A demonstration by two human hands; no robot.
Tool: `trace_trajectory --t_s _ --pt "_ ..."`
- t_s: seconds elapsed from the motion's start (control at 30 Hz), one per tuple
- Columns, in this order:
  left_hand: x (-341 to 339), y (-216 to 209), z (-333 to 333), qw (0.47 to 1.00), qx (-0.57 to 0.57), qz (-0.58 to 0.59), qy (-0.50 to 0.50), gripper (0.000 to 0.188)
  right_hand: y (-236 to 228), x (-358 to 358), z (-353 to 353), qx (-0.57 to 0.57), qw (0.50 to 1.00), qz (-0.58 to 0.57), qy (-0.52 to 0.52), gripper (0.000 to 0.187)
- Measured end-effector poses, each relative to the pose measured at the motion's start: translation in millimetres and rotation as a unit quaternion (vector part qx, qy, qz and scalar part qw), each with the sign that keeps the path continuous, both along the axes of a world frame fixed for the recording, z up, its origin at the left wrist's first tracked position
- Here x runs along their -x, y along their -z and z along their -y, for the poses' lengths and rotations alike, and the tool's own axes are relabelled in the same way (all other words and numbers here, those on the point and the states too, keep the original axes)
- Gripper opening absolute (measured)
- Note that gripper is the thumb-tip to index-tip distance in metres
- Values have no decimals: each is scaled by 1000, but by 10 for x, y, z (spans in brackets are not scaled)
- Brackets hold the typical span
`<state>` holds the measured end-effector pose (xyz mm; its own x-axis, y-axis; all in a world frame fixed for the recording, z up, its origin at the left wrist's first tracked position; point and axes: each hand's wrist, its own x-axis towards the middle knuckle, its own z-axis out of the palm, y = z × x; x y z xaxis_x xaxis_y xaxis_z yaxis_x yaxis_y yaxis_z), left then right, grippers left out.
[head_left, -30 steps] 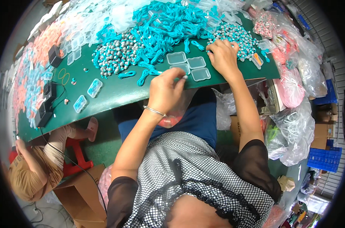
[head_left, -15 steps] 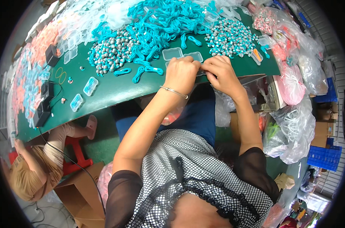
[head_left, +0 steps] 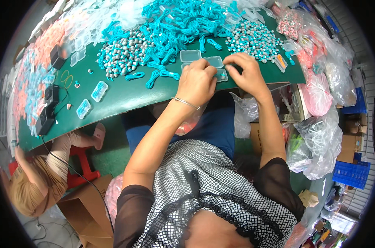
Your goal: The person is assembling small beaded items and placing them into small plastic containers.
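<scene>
My left hand (head_left: 197, 81), with a thin bangle at the wrist, is curled at the table's near edge. Its fingertips point down and are partly hidden, so what they hold does not show. Around it lie clear plastic boxes: an open one (head_left: 190, 56) beyond my knuckles, and another whose lid half (head_left: 214, 62) and near half (head_left: 221, 75) stick out to the right. A small bead-like piece sits in that near half. My right hand (head_left: 246, 72) hovers just right of this box, thumb and forefinger apart, nothing visible between them.
Ahead are a heap of turquoise cord bundles (head_left: 183, 20) and piles of grey-and-turquoise beads (head_left: 127, 51) (head_left: 253, 39). Two filled boxes (head_left: 99, 91) (head_left: 83, 109) lie at left, near black blocks (head_left: 51, 96). Stuffed plastic bags (head_left: 317, 93) stand at right; another person (head_left: 38, 186) sits at far left.
My hands have come apart. The right one has moved right and slightly away from me, its fingers opening, and the near half of the clear box now shows between them.
</scene>
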<state>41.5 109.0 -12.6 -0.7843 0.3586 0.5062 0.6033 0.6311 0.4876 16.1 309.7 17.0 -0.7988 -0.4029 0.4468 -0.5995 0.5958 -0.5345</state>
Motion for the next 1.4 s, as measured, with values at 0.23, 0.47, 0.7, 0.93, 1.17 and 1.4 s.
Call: trace_trajectory --t_s 0.23,0.47,0.7,0.93,1.17,1.4 --pt "-93 -92 11 994 90 -2 -56 43 224 440 204 -221 939 -196 176 16" --pt "-95 -96 32 995 89 17 -49 42 226 491 222 -235 948 -119 179 15" --pt "-117 -93 56 995 82 21 -43 42 118 517 231 -252 948 -62 184 14" --pt "-104 -45 79 998 33 21 -50 53 -31 58 -41 18 999 17 34 19" --pt "-109 -98 72 998 8 41 -52 59 26 -72 -37 -71 996 -42 -19 17" --pt "-115 -49 103 998 48 3 -41 40 -28 -85 -3 -142 985 -87 -42 19"
